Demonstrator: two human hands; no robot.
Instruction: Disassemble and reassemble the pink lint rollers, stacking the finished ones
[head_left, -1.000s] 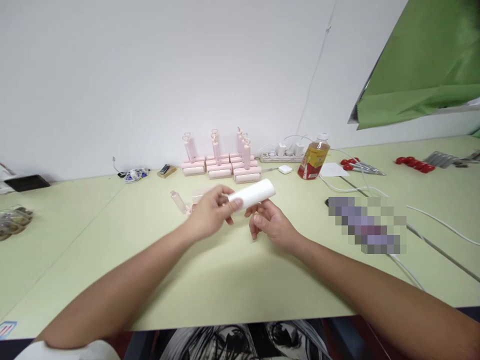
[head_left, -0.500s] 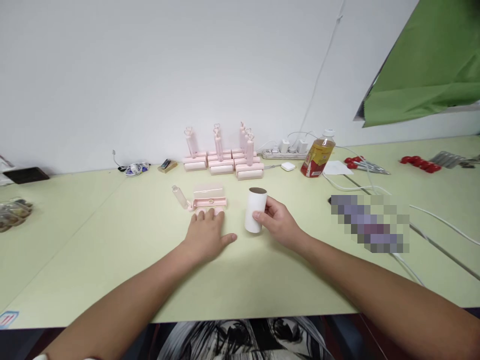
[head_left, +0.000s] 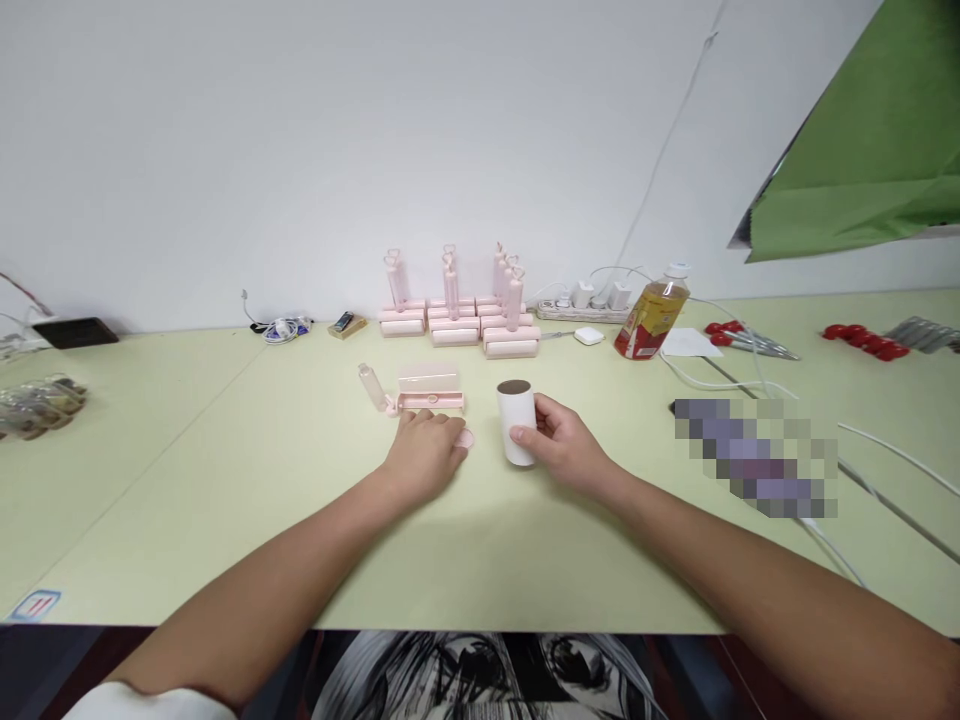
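Note:
My right hand (head_left: 566, 445) grips a white roll (head_left: 517, 425) with a brown cardboard core, held upright with its open end on top. Over the table to its left, my left hand (head_left: 426, 458) has its fingers bent down and drawn together. A pale pink round piece (head_left: 466, 438) sticks out between its fingers and thumb; the rest is hidden under the hand. Just beyond those fingers lies an open pink case (head_left: 409, 402) with a clear lid (head_left: 427, 377) tipped back. A clear handle (head_left: 371, 386) joins the case's left end.
Several pink lint rollers (head_left: 512, 345) with upright handles stand by the wall. Behind and right are a power strip (head_left: 581, 312), a white charger (head_left: 589, 336) and a juice bottle (head_left: 651, 315). White cables (head_left: 720, 380) and a blurred-out object (head_left: 750, 460) lie at the right.
My left hand has gone from spread fingers to bent ones, closing over a pale pink round piece. My right hand still holds the white roll. The view has shifted slightly.

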